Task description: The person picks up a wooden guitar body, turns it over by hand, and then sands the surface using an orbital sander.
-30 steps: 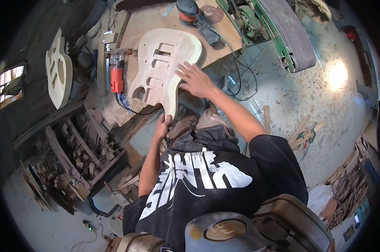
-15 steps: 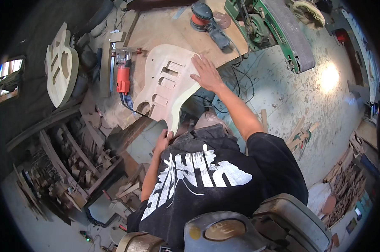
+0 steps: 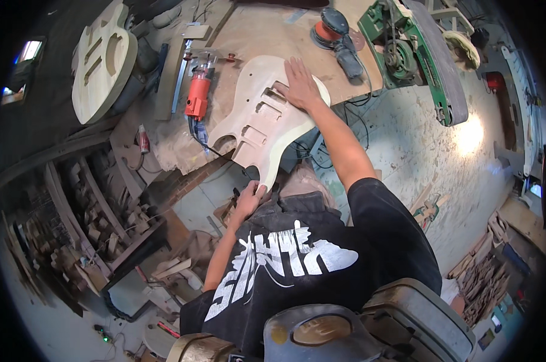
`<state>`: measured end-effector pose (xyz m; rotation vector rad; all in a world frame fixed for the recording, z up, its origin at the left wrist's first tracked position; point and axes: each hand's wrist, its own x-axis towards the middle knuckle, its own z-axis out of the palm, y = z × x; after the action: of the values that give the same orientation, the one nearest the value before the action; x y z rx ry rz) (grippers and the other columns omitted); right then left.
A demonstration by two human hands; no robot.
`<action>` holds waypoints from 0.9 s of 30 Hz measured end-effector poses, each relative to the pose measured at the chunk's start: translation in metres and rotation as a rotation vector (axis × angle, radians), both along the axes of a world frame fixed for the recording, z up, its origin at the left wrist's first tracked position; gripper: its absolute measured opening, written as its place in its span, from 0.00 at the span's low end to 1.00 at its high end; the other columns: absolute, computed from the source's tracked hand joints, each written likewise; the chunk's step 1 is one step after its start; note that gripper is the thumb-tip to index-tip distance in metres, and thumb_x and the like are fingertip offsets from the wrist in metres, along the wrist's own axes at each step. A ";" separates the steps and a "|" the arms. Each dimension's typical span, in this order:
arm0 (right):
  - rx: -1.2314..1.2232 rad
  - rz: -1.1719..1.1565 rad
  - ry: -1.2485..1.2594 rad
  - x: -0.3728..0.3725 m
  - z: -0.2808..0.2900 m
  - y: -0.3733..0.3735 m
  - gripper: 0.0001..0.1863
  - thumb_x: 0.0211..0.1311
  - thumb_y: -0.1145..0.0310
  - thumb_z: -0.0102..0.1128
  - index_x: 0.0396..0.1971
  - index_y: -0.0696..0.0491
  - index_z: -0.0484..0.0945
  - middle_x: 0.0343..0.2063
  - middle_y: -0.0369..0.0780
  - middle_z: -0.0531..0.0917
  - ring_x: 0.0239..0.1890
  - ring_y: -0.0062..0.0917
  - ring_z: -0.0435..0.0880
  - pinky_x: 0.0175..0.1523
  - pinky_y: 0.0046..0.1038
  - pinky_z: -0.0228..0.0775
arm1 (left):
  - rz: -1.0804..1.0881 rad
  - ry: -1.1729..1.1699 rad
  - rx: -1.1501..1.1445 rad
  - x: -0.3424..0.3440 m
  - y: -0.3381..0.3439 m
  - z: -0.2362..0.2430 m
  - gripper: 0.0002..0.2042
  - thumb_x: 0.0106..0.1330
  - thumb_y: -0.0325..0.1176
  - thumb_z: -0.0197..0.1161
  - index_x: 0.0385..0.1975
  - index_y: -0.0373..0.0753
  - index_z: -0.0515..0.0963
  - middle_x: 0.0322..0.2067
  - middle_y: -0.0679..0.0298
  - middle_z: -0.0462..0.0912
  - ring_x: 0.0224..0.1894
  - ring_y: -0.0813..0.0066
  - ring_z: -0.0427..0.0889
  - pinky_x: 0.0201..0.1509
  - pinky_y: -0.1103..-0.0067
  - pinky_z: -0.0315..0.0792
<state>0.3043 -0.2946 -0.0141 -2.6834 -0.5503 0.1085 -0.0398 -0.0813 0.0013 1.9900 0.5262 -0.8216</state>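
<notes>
- Head view: unfinished wooden guitar body (image 3: 258, 123) lies on the counter (image 3: 261, 36), its lower end overhanging the near edge toward the person.
- Right hand (image 3: 300, 84) lies flat with fingers spread on the body's upper part, pressing down, not gripping.
- Left hand (image 3: 249, 196) is closed around the overhanging tip, probably steadying it; the fingers are partly hidden.
- Since a second ago the body has slid up and further onto the counter and the right hand has moved toward its top edge, so it looks like repositioning, not yet tooling.
- An orange router (image 3: 197, 96) lies just left of the body, untouched; a sander (image 3: 333, 30) sits beyond the right hand; a second guitar body (image 3: 101, 60) leans at far left.
</notes>
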 end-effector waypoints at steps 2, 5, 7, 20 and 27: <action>-0.022 0.007 -0.016 0.008 0.001 0.015 0.49 0.74 0.35 0.48 0.78 0.60 0.53 0.80 0.53 0.53 0.83 0.47 0.45 0.84 0.43 0.38 | 0.008 -0.016 -0.035 0.004 -0.003 0.001 0.26 0.76 0.54 0.58 0.58 0.36 0.76 0.51 0.44 0.86 0.55 0.47 0.85 0.61 0.62 0.74; -0.022 0.045 -0.036 0.011 0.001 0.041 0.49 0.74 0.35 0.49 0.78 0.61 0.53 0.80 0.54 0.52 0.83 0.48 0.45 0.84 0.44 0.39 | 0.034 -0.017 -0.080 -0.001 -0.001 -0.001 0.26 0.76 0.55 0.58 0.57 0.36 0.76 0.51 0.44 0.86 0.55 0.48 0.85 0.61 0.61 0.74; -0.019 0.070 -0.043 0.012 0.002 0.050 0.50 0.74 0.35 0.48 0.78 0.61 0.54 0.80 0.54 0.52 0.83 0.49 0.45 0.84 0.43 0.38 | 0.038 -0.029 -0.103 -0.002 -0.002 -0.002 0.27 0.76 0.55 0.58 0.57 0.35 0.76 0.50 0.44 0.86 0.55 0.47 0.85 0.61 0.61 0.74; -0.108 0.406 0.033 0.021 0.008 0.072 0.43 0.77 0.36 0.42 0.79 0.50 0.57 0.81 0.43 0.55 0.83 0.43 0.47 0.84 0.41 0.38 | 0.000 0.019 -0.099 0.007 -0.001 0.003 0.25 0.77 0.51 0.59 0.58 0.32 0.75 0.52 0.44 0.85 0.55 0.51 0.84 0.62 0.64 0.73; -0.009 -0.017 0.073 0.028 0.000 0.022 0.41 0.77 0.40 0.45 0.80 0.49 0.56 0.81 0.42 0.56 0.83 0.44 0.47 0.84 0.46 0.38 | 0.049 0.010 -0.127 0.000 -0.001 -0.002 0.25 0.76 0.51 0.60 0.57 0.33 0.76 0.50 0.46 0.86 0.54 0.54 0.85 0.60 0.64 0.74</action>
<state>0.3320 -0.2725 -0.0137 -2.6801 -0.5057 0.2042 -0.0397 -0.0826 -0.0010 1.8507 0.5135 -0.8154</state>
